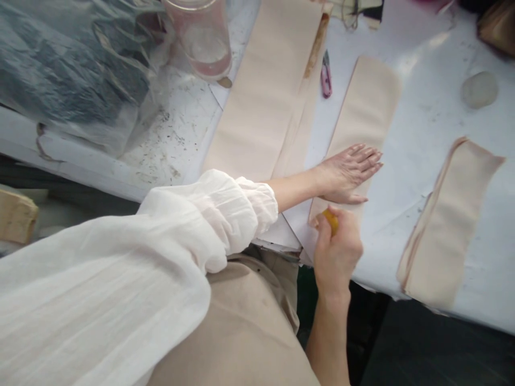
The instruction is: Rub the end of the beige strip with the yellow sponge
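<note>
My left hand [349,170] lies flat with its fingers stretched out, pressing on a long beige strip of leather-like material [368,94]. Just below it, my right hand [338,244] is closed around a small yellow object [331,221]. Only part of that object shows between thumb and fingers, so its exact kind is hidden. The right hand is at the near end of the same strip, close to the table's front edge. Beyond the hands lies a pair of pink thread snips [326,75], between this strip and a stack of wider beige pieces [261,91].
A pile of narrow beige strips [446,225] lies at the right. A translucent round piece [479,89] is farther back. On the left stand a clear jar [205,45] and a plastic-wrapped dark bundle [76,64]. The white table's front edge [386,289] runs below my hands.
</note>
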`<state>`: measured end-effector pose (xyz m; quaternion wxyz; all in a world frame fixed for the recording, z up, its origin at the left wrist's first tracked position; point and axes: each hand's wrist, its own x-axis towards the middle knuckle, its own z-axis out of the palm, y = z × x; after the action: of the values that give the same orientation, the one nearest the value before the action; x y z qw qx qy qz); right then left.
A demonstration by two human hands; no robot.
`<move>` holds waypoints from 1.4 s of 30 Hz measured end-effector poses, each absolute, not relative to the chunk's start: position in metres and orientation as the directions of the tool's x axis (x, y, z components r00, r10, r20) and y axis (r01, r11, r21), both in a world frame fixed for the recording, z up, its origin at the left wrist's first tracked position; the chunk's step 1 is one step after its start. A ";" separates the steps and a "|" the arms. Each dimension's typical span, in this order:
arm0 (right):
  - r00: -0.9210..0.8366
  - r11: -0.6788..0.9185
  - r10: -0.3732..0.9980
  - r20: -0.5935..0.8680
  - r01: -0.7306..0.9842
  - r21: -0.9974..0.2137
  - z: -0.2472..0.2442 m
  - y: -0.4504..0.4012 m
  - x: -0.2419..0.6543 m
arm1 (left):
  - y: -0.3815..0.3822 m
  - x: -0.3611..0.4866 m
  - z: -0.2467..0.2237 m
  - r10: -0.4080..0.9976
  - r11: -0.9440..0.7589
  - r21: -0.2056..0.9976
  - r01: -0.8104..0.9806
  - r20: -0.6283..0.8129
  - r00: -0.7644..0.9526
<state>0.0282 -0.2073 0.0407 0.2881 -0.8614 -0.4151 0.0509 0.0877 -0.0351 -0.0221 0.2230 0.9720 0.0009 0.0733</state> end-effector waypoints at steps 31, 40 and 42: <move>0.631 -0.505 0.772 0.080 0.684 -0.526 0.033 -0.220 0.024 | -0.034 0.090 -0.023 0.044 -0.898 0.439 -0.026 0.147 0.988; 0.709 -0.513 0.687 0.159 0.628 -0.585 0.045 -0.222 0.033 | -0.034 0.092 -0.026 0.041 -0.901 0.433 -0.036 0.166 0.985; 0.665 -0.496 0.735 0.137 0.663 -0.560 0.038 -0.215 0.032 | -0.034 0.091 -0.026 0.055 -0.905 0.424 -0.023 0.172 0.984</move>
<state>0.0324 -0.2146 0.0382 0.2966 -0.8628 -0.4051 0.0600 0.0906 -0.0344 -0.0257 0.2173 0.9719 0.0082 0.0905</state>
